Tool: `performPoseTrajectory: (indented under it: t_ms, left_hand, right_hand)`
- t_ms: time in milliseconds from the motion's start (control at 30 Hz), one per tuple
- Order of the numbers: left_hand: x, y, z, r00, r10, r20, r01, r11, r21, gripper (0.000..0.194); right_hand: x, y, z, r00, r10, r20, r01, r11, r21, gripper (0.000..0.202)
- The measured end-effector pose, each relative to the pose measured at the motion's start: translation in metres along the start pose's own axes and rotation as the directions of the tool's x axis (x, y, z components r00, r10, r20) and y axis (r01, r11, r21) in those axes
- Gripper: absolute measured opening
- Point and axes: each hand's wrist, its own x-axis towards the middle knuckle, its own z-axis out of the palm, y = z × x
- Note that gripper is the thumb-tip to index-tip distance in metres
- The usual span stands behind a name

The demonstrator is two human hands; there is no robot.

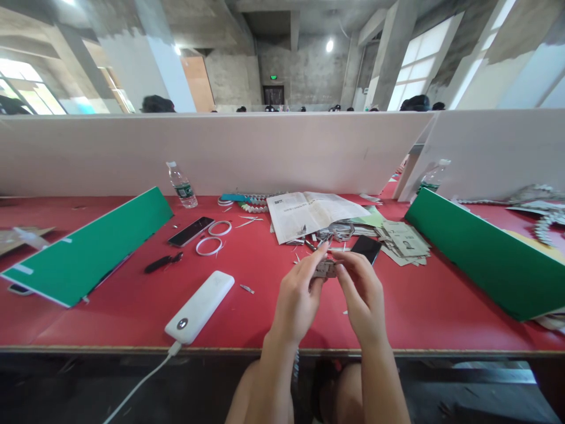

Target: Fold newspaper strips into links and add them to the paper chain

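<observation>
Between my two hands is a small grey folded piece of printed paper [325,269], held a little above the red table. My left hand [302,285] pinches its left side between thumb and fingers. On the other side my right hand [362,288] grips the right edge with thumb and bent fingers. Just beyond my fingertips lie a spread newspaper sheet [309,213] and a black phone [366,248]. A stack of cut paper pieces [406,240] sits to the right of that phone. The underside of the folded piece is hidden.
A white power bank [200,306] with a cable lies front left. Behind it are a black-handled tool [163,262], another phone [191,231], white tape rolls [209,246] and scissors [249,219]. Green boards [95,250] flank the space, with a bottle [182,187] by the partition [229,150].
</observation>
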Motion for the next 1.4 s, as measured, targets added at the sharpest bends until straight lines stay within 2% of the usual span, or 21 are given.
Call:
performPoseTrajectory:
  t_ms: [133, 300, 667, 833, 967, 1100, 1400]
  left_hand:
    - [-0.001, 0.000, 0.004, 0.999, 0.018, 0.045, -0.019, 1.000, 0.023, 0.053]
    - [0.000, 0.001, 0.008, 0.996, 0.041, 0.078, -0.047, 0.995, 0.085, 0.049]
    - [0.000, 0.001, 0.010, 0.997, 0.001, 0.076, -0.005, 0.999, 0.051, 0.048]
    - [0.001, 0.001, 0.007, 0.990, -0.138, 0.037, 0.141, 0.982, -0.123, 0.051]
    - [0.003, 0.003, -0.004, 0.975, -0.222, 0.004, 0.216, 0.946, -0.243, 0.058]
    - [0.004, 0.004, -0.011, 0.970, -0.241, 0.017, 0.235, 0.925, -0.299, 0.059]
    - [0.003, 0.001, -0.013, 0.971, -0.235, 0.048, 0.239, 0.934, -0.264, 0.060]
  right_hand:
    - [0.001, 0.003, 0.001, 0.996, 0.090, -0.018, -0.090, 0.996, -0.004, 0.012]
    - [0.001, 0.007, 0.002, 0.975, 0.220, -0.028, -0.214, 0.967, 0.141, 0.009]
    - [0.003, 0.005, 0.003, 0.957, 0.286, -0.053, -0.268, 0.937, 0.223, 0.013]
    - [0.002, 0.010, -0.001, 0.976, 0.215, -0.040, -0.207, 0.966, 0.158, 0.017]
    - [0.001, 0.010, -0.005, 0.994, 0.078, 0.082, -0.084, 0.993, 0.083, 0.026]
    - [0.001, 0.009, -0.006, 0.986, -0.061, 0.157, 0.064, 0.998, -0.014, 0.031]
    - [0.000, 0.015, -0.005, 0.980, -0.111, 0.163, 0.131, 0.984, -0.122, 0.034]
